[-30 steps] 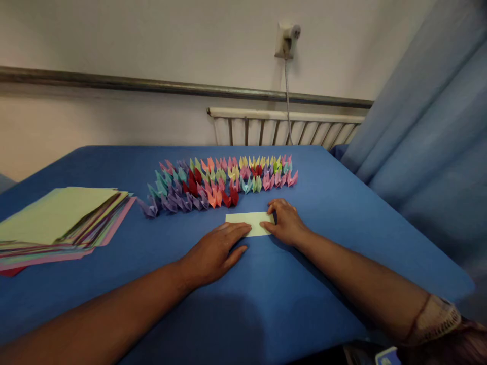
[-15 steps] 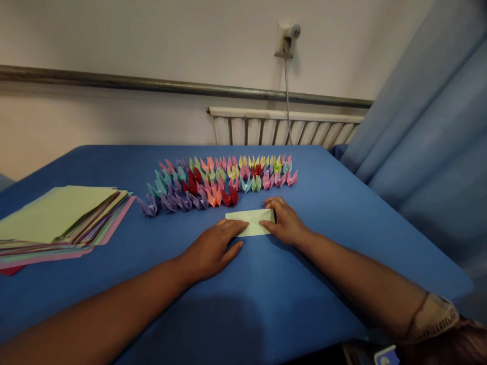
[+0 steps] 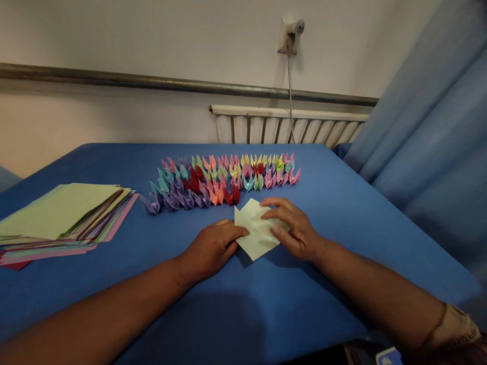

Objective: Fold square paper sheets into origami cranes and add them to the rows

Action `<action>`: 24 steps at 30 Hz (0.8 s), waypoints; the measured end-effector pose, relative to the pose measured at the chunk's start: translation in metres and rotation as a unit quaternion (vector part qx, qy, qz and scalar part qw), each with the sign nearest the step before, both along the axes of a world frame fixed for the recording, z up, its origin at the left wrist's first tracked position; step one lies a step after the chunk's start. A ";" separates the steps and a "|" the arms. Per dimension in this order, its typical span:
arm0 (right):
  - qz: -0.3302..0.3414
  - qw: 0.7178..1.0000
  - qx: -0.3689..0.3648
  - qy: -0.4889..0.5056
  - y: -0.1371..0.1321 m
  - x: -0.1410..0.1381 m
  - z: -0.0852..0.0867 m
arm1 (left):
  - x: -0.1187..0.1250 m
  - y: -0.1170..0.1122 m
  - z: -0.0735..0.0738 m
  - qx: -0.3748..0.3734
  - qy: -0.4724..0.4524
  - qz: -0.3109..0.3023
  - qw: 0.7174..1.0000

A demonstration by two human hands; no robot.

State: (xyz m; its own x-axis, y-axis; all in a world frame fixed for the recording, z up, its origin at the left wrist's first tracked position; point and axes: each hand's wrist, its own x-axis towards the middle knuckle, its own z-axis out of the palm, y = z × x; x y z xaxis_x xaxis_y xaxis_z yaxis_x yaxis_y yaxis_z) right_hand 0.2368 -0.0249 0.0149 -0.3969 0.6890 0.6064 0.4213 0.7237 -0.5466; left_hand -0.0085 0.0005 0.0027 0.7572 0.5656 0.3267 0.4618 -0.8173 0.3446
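A pale yellow-green sheet of folding paper [image 3: 255,235], partly opened into an angular shape with creases, is tilted a little above the blue surface between my hands. My left hand [image 3: 213,249] pinches its left edge, thumb on the face and fingers behind. At the paper's right side, my right hand [image 3: 299,230] has its thumb and bent fingers on the sheet, covering the right corner. Just beyond the paper stand rows of small folded paper cranes [image 3: 232,195] in purple, red, pink, green, yellow and blue.
To the left lies a stack of coloured paper sheets [image 3: 64,210] on the blue-covered table [image 3: 182,319]. Behind are a white-topped rail [image 3: 304,113], a metal wall bar [image 3: 152,82] and a socket with plug and cord [image 3: 292,38]. A blue curtain [image 3: 426,132] hangs at right.
The paper has gone from a flat narrow strip on the table to a wider, opened, tilted shape. My right hand has moved slightly nearer and to the right, while my left hand now grips the edge.
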 end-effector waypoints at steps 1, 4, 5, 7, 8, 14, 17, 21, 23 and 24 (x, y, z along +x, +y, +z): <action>-0.035 0.999 -0.023 0.018 0.004 0.003 -0.002 | 0.000 0.000 0.000 0.004 -0.009 -0.005 1.000; -0.087 0.986 -0.134 0.037 0.019 0.011 -0.013 | 0.000 0.002 0.001 0.016 -0.033 -0.019 0.999; -0.102 0.976 -0.189 0.042 0.023 0.013 -0.016 | 0.000 0.002 0.002 0.019 -0.040 -0.022 0.999; -0.130 0.953 -0.273 0.030 0.029 0.018 -0.020 | 0.000 0.003 0.004 0.017 -0.053 -0.022 0.998; -0.146 0.945 -0.293 0.026 0.031 0.022 -0.020 | 0.000 0.003 0.004 0.013 -0.059 -0.019 0.998; -0.019 0.896 -0.437 0.081 0.031 0.045 -0.010 | 0.000 0.004 0.001 -0.061 -0.122 0.035 0.990; 0.123 0.865 -0.470 0.127 0.028 0.046 -0.007 | 0.000 0.007 -0.002 -0.121 -0.155 0.073 0.978; 0.156 0.850 -0.483 0.141 0.028 0.038 -0.012 | 0.001 0.010 -0.004 -0.148 -0.148 0.082 0.974; 0.141 0.850 -0.489 0.137 0.028 0.036 -0.014 | 0.002 0.011 -0.003 -0.112 -0.130 0.075 0.982; 0.134 0.851 -0.488 0.137 0.028 0.036 -0.015 | 0.002 0.011 -0.002 -0.085 -0.117 0.073 0.987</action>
